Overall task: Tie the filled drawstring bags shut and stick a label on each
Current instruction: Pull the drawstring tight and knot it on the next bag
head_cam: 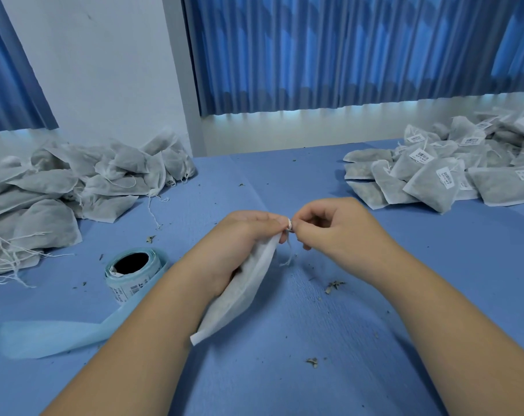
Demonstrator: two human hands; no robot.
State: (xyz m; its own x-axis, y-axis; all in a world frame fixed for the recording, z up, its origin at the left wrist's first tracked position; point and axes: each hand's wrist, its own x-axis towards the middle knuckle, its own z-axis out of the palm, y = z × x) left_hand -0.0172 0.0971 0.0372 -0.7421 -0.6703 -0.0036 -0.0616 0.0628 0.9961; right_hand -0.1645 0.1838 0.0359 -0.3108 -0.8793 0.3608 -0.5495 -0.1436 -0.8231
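Note:
A filled white drawstring bag [239, 292] hangs tilted above the blue table [314, 340], its bottom corner low toward me. My left hand [242, 238] grips the bag's gathered neck. My right hand [326, 226] pinches the white drawstring [288, 235] right at the neck, and a loose string end dangles below the fingers. A roll of barcode labels [133, 273] on light blue backing lies to the left of my left forearm.
A heap of unlabelled filled bags [74, 187] with trailing strings fills the left side. A pile of labelled bags [440, 172] sits at the back right. A loose strip of blue backing tape [44, 334] curls at the front left. Dry herb crumbs [334, 286] dot the cloth.

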